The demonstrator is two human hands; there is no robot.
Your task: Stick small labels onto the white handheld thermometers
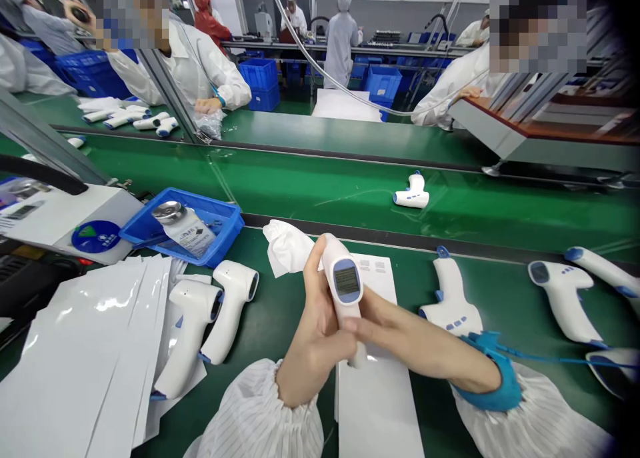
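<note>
Between my hands is a white infrared thermometer (334, 255), held upright with its blue-framed screen facing me. My left hand (313, 341) wraps round its left side, fingers closed on the body and handle. From the right, my right hand (383, 321) grips the handle, thumb across its front; some of its fingers are hidden behind. Under my hands lies a stack of white paper (377, 405). A crumpled white cloth (290, 248) is just beyond my left hand. Beside my right forearm rests another thermometer (453, 298).
Two thermometers (230, 311) lie left near glossy white sheets (85, 351). A blue tray (227, 235) holds a metal-lidded container. Several thermometers lie at right. One thermometer (413, 191) sits on the green conveyor belt (310, 185). A blue wrist strap (493, 385) with a cord circles my right wrist. Co-workers sit opposite.
</note>
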